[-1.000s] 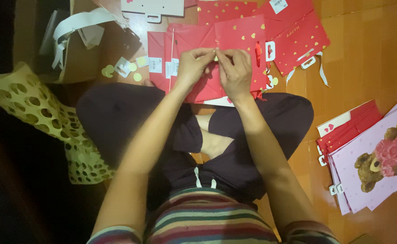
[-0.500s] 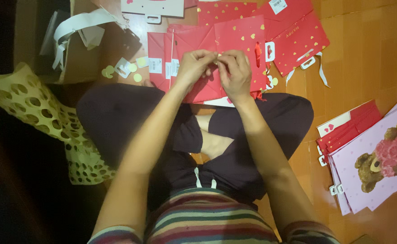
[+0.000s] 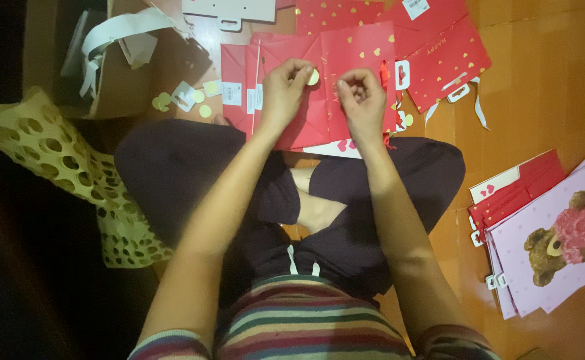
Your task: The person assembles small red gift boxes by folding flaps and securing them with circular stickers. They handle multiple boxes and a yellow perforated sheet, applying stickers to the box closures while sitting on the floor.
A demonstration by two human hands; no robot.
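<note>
I sit cross-legged on a wooden floor with a flat red paper gift bag [image 3: 356, 63] dotted with gold hearts in front of my knees. My left hand [image 3: 284, 93] pinches a small round pale yellow sticker [image 3: 313, 77] between thumb and fingers, just above the bag. My right hand [image 3: 362, 100] hovers a few centimetres to the right, its fingertips pinched together over the bag near the bag's red ribbon handle [image 3: 384, 72]; whether it holds anything is too small to tell.
More flat red bags [image 3: 449, 57] lie behind and to the right. A stack of pink bags with a teddy bear print [image 3: 559, 240] lies at right. Loose yellow stickers [image 3: 162, 101], a brown box [image 3: 129, 73] and yellow perforated sheet [image 3: 52, 153] sit at left.
My hands, which were pressed together on the bag, have parted. The left one now shows the round yellow sticker in its fingertips.
</note>
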